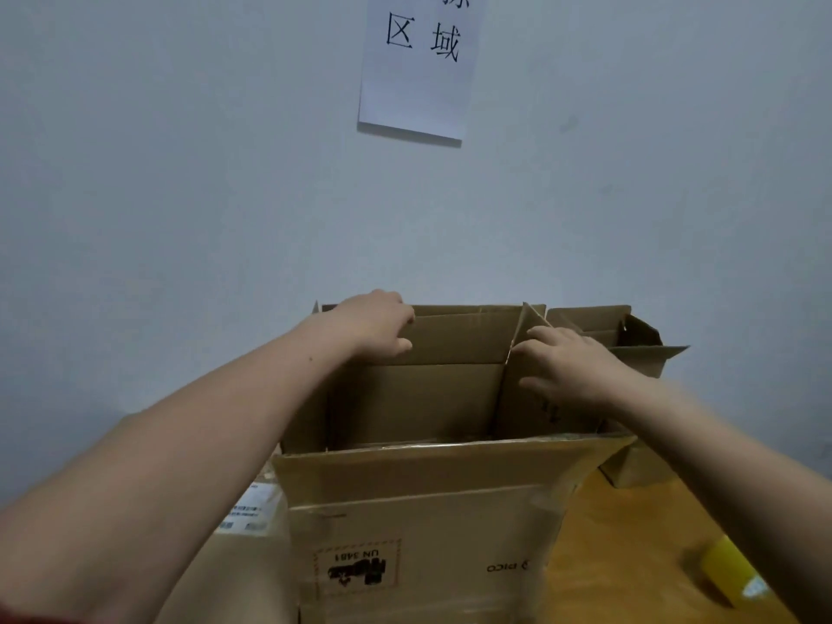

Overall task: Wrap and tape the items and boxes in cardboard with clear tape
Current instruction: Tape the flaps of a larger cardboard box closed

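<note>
A large open cardboard box [423, 511] stands in front of me on the wooden table, with an upside-down label on its near wall. My left hand [376, 324] grips the top edge of the box's far flap, fingers curled over it. My right hand [569, 364] rests on the right side flap with its fingers fairly straight, pressing on the cardboard. A roll of clear yellowish tape [731, 571] lies on the table at the lower right. The inside of the box is mostly hidden by its near flap.
A second open cardboard box [639, 340] stands behind and to the right, against the wall. A package with a white shipping label [252, 511] lies to the left of the big box. A paper sign [416, 65] hangs on the wall. Bare wooden table [630, 556] shows at the right.
</note>
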